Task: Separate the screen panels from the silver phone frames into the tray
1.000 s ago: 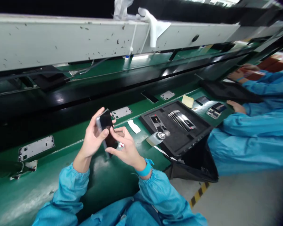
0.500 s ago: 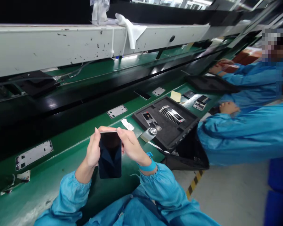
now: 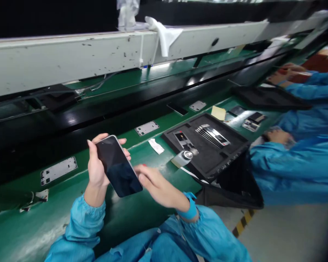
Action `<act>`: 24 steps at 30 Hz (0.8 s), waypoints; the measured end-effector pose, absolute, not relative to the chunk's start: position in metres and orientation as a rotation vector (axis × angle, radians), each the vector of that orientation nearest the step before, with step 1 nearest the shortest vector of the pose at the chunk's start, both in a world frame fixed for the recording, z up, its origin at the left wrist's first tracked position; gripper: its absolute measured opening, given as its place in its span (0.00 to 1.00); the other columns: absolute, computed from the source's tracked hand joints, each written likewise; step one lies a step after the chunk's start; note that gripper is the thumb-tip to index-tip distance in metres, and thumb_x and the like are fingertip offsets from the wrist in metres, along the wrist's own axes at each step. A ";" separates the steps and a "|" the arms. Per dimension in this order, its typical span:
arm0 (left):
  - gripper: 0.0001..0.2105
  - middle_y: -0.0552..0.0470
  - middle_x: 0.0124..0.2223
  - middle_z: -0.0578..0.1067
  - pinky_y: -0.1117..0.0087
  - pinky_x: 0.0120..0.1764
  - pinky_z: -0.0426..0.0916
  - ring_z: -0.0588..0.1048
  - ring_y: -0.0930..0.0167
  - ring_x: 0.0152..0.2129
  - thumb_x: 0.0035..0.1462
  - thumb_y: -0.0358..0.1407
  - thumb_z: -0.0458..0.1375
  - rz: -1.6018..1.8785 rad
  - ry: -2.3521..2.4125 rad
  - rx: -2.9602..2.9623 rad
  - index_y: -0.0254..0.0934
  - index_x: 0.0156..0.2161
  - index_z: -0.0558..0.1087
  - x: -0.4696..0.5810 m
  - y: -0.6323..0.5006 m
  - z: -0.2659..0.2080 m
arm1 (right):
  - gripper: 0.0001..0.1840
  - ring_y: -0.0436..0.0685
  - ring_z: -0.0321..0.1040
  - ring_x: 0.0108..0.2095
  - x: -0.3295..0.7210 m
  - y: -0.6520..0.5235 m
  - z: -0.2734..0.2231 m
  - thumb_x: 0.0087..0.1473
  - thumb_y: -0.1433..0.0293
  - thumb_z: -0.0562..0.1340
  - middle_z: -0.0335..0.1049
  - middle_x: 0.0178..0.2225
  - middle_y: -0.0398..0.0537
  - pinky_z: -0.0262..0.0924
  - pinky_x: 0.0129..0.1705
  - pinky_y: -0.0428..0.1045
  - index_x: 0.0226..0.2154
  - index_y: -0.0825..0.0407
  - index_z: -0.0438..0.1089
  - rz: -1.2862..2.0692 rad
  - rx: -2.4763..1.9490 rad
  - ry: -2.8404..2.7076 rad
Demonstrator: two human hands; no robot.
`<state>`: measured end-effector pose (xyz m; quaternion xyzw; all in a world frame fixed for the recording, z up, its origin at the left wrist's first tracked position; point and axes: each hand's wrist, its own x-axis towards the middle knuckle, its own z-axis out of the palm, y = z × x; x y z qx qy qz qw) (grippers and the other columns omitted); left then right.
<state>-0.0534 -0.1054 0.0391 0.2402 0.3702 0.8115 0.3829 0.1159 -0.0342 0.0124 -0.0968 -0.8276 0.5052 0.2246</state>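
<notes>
My left hand [image 3: 96, 163] holds a black-screened smartphone [image 3: 118, 165] above the green bench. Its fingers wrap the phone from behind, their tips showing past the right edge, with the thumb along the left. The phone leans, top toward the upper left. My right hand [image 3: 158, 185], a blue band at its wrist, is closed at the phone's lower right edge, thumb and finger on that edge. A small red spot shows beside its forefinger; what it is I cannot make out. Just beyond that hand stands a small bottle [image 3: 182, 158] with a metal top.
A black foam tray [image 3: 229, 160] with several phone parts lies at the right. Pale metal plates [image 3: 58, 170] and a dark phone panel [image 3: 177, 108] line the bench. A scrap of white tissue [image 3: 155, 146] lies near the tray. Co-workers' blue sleeves [image 3: 295, 163] are at the right.
The phone has turned from upright to slanting, its top toward the left. My right hand has slid from its top corner to the lower right edge. The view has shifted left.
</notes>
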 end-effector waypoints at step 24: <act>0.25 0.65 0.78 0.57 0.63 0.33 0.81 0.83 0.57 0.49 0.64 0.71 0.47 2.309 1.075 0.767 0.69 0.56 0.74 -0.065 -0.143 0.050 | 0.23 0.53 0.64 0.22 0.094 -0.075 -0.016 0.75 0.60 0.59 0.68 0.22 0.44 0.61 0.26 0.50 0.28 0.51 0.71 0.880 0.095 -2.186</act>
